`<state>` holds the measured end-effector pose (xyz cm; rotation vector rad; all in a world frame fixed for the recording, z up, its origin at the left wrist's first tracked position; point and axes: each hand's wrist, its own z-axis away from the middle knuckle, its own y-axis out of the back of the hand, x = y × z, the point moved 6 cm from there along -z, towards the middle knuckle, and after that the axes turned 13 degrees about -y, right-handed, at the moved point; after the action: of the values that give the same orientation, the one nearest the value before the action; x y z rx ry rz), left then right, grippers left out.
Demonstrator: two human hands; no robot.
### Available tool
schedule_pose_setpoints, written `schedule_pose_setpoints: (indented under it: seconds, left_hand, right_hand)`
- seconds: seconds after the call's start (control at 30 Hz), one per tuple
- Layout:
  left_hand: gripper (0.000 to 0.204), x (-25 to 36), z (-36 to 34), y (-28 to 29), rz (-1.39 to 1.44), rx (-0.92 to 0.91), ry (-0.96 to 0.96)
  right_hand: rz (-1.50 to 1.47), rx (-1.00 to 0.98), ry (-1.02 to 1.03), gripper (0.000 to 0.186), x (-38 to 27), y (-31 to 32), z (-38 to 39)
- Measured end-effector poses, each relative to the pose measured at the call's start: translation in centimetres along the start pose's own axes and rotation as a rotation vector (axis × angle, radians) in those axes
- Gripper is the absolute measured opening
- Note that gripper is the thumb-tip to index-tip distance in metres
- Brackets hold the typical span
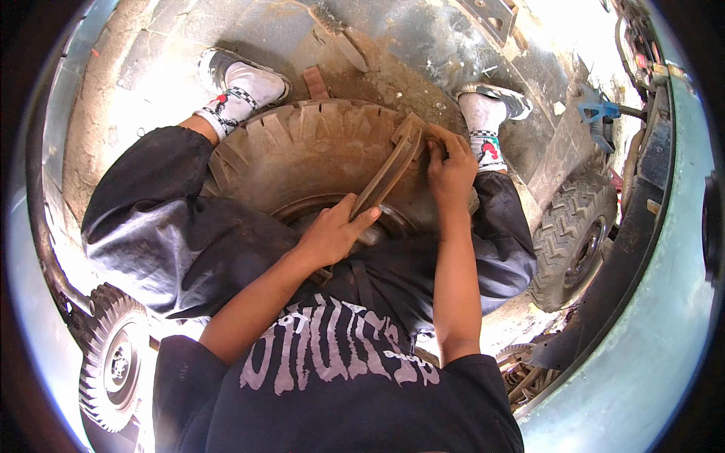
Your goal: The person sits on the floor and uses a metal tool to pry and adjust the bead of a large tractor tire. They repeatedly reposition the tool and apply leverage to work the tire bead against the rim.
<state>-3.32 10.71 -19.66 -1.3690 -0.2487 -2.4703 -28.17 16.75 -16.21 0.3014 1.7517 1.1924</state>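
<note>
A curved brown metal brake shoe slants over the large knobby tyre between my legs. My left hand is closed around its near end, thumb along the side. At its far end, my right hand is closed, with thumb and fingers pinched on a thin brown piece, perhaps sandpaper, that lies against the shoe. The hand partly hides that piece, so its kind is unclear. The tyre lies flat on its side; its rim shows below the shoe.
A wire brush and a flat scraper-like tool lie beyond the tyre. A reddish-brown strip rests by its far edge. Mounted wheels flank me on both sides. A blue jack stand-like part is at right, near pale-blue bodywork.
</note>
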Motion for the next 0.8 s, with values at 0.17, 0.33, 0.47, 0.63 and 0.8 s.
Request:
schedule_pose_setpoints:
  seconds: [0.17, 0.33, 0.47, 0.63, 0.8]
  left_hand:
    - [0.070, 0.2, -0.1, 0.0, -0.031, -0.022, -0.021]
    - [0.074, 1.2, 0.1, 0.3, -0.040, -0.050, 0.054]
    - [0.074, 1.2, 0.1, 0.3, -0.057, -0.046, 0.033]
    - [0.078, 1.7, 0.0, 0.4, -0.092, -0.060, 0.037]
    - [0.070, 1.0, -0.1, 0.2, -0.080, -0.008, -0.001]
  right_hand:
    - [0.025, 0.067, 0.042, 0.028, 0.7, -0.4, 0.1]
    - [-0.021, -0.014, -0.119, 0.020, 1.5, -0.3, -1.2]
    - [-0.144, -0.015, -0.257, 0.017, 3.0, -0.9, -1.2]
    - [-0.030, -0.052, -0.179, 0.017, 3.5, -0.9, -0.6]
    - [-0.069, -0.104, -0.257, 0.014, 2.6, -0.4, -1.4]
